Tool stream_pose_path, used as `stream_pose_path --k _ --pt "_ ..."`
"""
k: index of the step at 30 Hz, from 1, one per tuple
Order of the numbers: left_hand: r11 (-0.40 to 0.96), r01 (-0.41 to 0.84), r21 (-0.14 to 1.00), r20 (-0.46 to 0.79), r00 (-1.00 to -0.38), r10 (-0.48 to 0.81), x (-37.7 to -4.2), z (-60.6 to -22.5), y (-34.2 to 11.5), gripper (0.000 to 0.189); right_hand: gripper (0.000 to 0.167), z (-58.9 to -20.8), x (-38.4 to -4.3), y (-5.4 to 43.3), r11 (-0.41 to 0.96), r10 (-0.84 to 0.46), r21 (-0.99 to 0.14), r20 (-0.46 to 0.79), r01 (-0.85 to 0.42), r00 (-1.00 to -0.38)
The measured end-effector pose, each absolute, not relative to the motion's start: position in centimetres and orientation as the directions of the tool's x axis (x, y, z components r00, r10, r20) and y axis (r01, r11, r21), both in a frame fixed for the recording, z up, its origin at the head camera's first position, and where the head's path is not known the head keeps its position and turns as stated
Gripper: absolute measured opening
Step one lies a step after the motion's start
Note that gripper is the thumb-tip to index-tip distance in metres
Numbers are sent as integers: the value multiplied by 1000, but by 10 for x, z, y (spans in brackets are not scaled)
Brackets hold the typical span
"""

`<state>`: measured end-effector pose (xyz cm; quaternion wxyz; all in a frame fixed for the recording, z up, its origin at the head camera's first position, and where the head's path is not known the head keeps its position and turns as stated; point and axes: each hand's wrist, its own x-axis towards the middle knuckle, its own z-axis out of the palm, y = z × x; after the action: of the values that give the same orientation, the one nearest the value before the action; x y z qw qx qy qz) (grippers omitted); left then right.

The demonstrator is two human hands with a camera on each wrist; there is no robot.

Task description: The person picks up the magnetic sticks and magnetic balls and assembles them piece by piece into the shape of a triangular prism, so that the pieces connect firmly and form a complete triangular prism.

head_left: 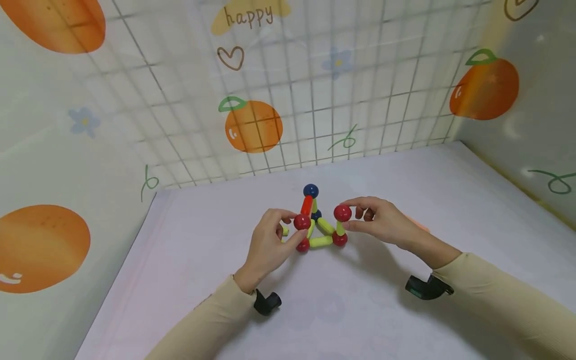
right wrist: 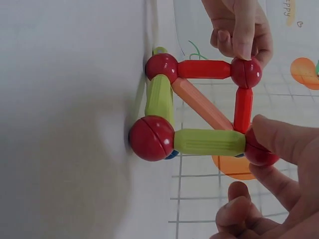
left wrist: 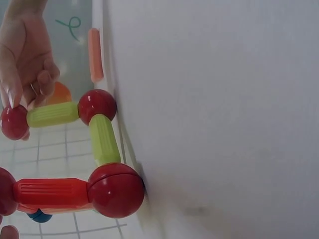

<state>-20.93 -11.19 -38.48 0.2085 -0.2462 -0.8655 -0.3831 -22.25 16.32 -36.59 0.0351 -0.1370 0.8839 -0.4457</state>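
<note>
A small frame of magnetic balls and rods stands on the table. My left hand [head_left: 265, 240] pinches its upper left red ball [head_left: 302, 222] between thumb and fingers. On the other side my right hand [head_left: 380, 220] holds the upper right red ball [head_left: 342, 213] by the fingertips. That ball sits on an upright yellow-green rod [right wrist: 209, 142] above a lower red ball [right wrist: 151, 138]. Beneath the left ball runs a red rod [left wrist: 51, 193]. At the back a blue ball [head_left: 310, 191] tops the frame, joined by another red rod [head_left: 307, 205]. An orange rod [right wrist: 203, 103] slants across.
A yellow-green rod [head_left: 285, 231] lies partly hidden behind my left hand. Past my right wrist an orange rod [left wrist: 95, 55] lies on the white table [head_left: 333, 310]. A wire grid [head_left: 360, 110] behind a printed sheet closes off the back.
</note>
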Motion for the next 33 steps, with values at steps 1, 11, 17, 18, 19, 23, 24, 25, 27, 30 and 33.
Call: stream_pose_path --k 1,11,17,18,19,23,24,25,27,30,33 --pt "585 585 561 547 -793 267 -210 -385 -112 34 47 -366 -223 163 565 -270 -799 59 -207 -961" --pt "578 597 556 554 -785 278 -217 -384 -112 33 59 -363 -215 193 662 -201 -729 51 -174 -978" --pt "602 554 575 518 -816 255 -216 -382 -118 33 59 -375 -206 244 732 -118 -671 47 -119 -992" --pt "606 544 581 508 -823 252 -216 -382 -119 33 59 -378 -204 251 746 -112 -657 42 -112 -993" --pt "608 536 586 499 -830 251 -215 -382 -120 33 59 -381 -202 258 757 -108 -645 35 -105 -993" --pt "601 521 606 475 -843 252 -214 -381 -122 33 59 -392 -197 277 796 -81 -602 -9 -60 -997" --pt "600 519 609 472 -845 252 -214 -381 -122 33 58 -394 -196 281 805 -78 -592 -17 -53 -997" --pt "599 517 611 471 -846 250 -214 -381 -121 34 56 -396 -195 284 810 -73 -585 -26 -44 -997" --pt "594 518 616 472 -846 248 -214 -382 -121 34 54 -399 -195 290 819 -66 -572 -40 -31 -997" --pt "591 518 618 474 -846 245 -215 -383 -119 34 50 -403 -195 297 824 -61 -566 -51 -22 -997" --pt "589 515 624 467 -849 248 -215 -386 -116 34 49 -406 -194 300 827 -60 -562 -53 -20 -997"
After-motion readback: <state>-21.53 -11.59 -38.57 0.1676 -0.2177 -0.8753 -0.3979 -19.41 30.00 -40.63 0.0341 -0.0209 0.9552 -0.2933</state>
